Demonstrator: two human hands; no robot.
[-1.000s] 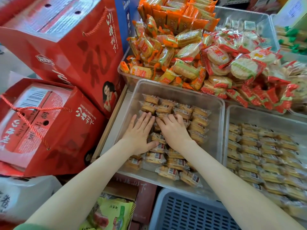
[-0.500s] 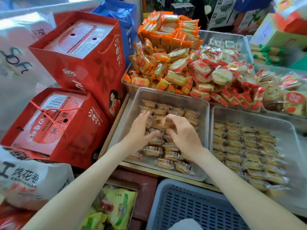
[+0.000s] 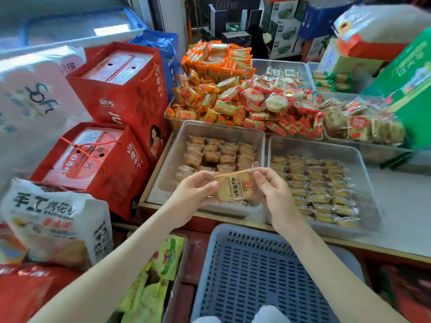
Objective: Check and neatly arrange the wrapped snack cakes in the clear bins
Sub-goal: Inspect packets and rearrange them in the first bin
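1. Nearest the camera sits a blue slotted basket [image 3: 263, 271], below the front edge of the surface [image 3: 396, 224], with both forearms reaching over it.
2. The left hand [image 3: 194, 194] and the right hand [image 3: 276, 194] each pinch 1 end of a single wrapped snack cake [image 3: 235, 186], held label-up in the air above the near part of the left clear bin [image 3: 172, 157]. Both hands are closed on the wrapper's ends; neither touches the bin.
3. Judged from this, the step in hand is the check: the label faces the wearer, as if being read or inspected.
4. The next move likely calls for lowering the cake into a gap in the left bin's rows, turned to match its neighbours, or setting it aside if faulty.
5. The left bin holds loose rows toward its far end, with bare floor along its left side. The right clear bin [image 3: 363, 159], just beside it, already looks orderly.
6. Farther back, heaps of orange-wrapped snacks [image 3: 210, 99] and red-wrapped snacks [image 3: 279, 106] spill up to the bins' far rims, and could slide in.
7. Red gift boxes [image 3: 121, 89] crowd the left, though they do not block the hands.
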